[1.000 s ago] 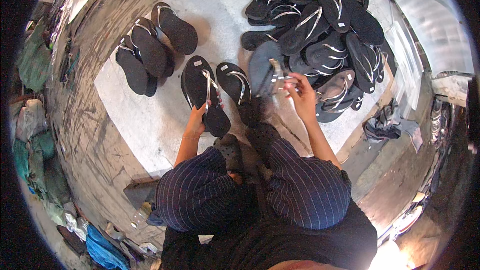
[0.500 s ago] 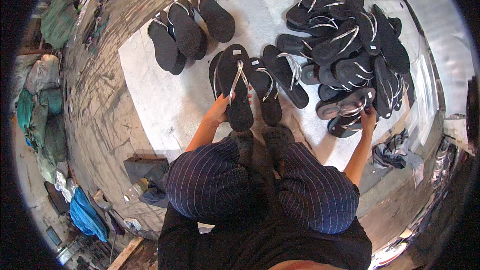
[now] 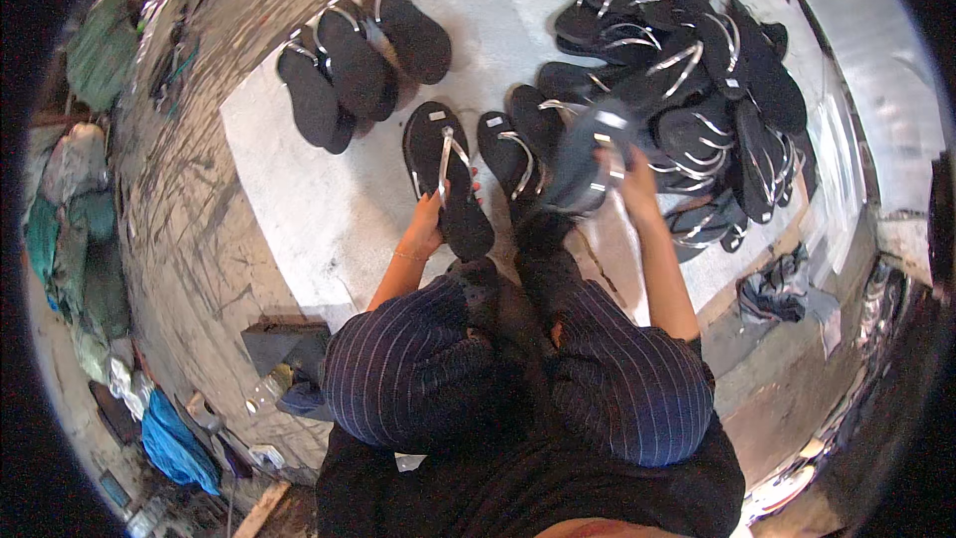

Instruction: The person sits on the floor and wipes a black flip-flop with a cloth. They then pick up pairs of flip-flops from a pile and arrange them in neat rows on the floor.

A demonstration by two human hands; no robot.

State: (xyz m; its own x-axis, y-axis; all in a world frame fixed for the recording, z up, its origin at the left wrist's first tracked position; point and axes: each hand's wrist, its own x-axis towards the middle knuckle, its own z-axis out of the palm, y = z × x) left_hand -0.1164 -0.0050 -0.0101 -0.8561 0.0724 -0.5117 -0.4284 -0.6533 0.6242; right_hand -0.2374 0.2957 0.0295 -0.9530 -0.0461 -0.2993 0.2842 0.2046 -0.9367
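Observation:
My left hand (image 3: 426, 226) is closed round a black flip-flop (image 3: 466, 224) with silver straps, its toe pointing away from me; a bit of another strap shows along its left edge. Over on the right, my right hand (image 3: 637, 184) grips a second black flip-flop (image 3: 586, 167), smeared by motion and held above the sheet. Between the two lie a loose flip-flop (image 3: 501, 151) and, partly behind the blurred one, another sandal (image 3: 536, 120). A heap of similar flip-flops (image 3: 687, 70) fills the right side. Several more flip-flops (image 3: 360, 70) sit in a row at the far left.
A white sheet (image 3: 284, 209) covers the floor under the footwear. Left of my knees stand a dark box (image 3: 286, 347) and a clear bottle (image 3: 267, 391). Crumpled grey cloth (image 3: 780, 291) lies at the right, and a blue bag (image 3: 177, 441) at the lower left.
My right hand has come left from the heap's near edge, bringing a flip-flop with it. My left hand keeps its flip-flop, slightly lower and further left. The view has shifted a little.

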